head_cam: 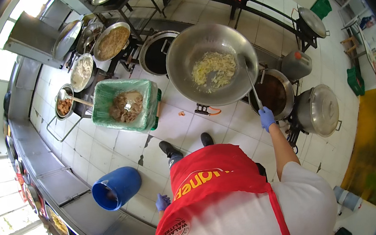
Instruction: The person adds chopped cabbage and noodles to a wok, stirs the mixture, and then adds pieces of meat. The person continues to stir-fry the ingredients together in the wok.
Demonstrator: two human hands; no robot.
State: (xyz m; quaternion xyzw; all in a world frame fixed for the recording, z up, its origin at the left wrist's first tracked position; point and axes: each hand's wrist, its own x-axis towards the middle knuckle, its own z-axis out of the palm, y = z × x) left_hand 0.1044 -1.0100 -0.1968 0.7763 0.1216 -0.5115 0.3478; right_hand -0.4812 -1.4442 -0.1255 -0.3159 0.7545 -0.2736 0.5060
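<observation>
My right hand [267, 118], in a blue glove, grips the handle of a long metal wok ladle [252, 84]. The ladle's head rests inside the right wall of a large steel wok [184, 83], where chopped, pale yellow-white pieces of food [215, 69] lie spread over the bottom. My left hand [163, 201], also blue-gloved, hangs low beside the red apron, near a blue plastic drum [122, 186], and touches neither drum nor tool. Its fingers look partly curled; no held thing shows. Left of the wok stands a green crate lined with clear plastic [98, 110], with sliced meat [126, 105] inside.
Pots of dark liquid flank the wok, one behind left [160, 54], one at right [274, 93]. A lidded pot [316, 111] and a grey jerrycan [296, 65] stand farther right. Several filled pans are at upper left. A steel counter [53, 153] runs along the left; an orange hose [215, 111] shows below the wok.
</observation>
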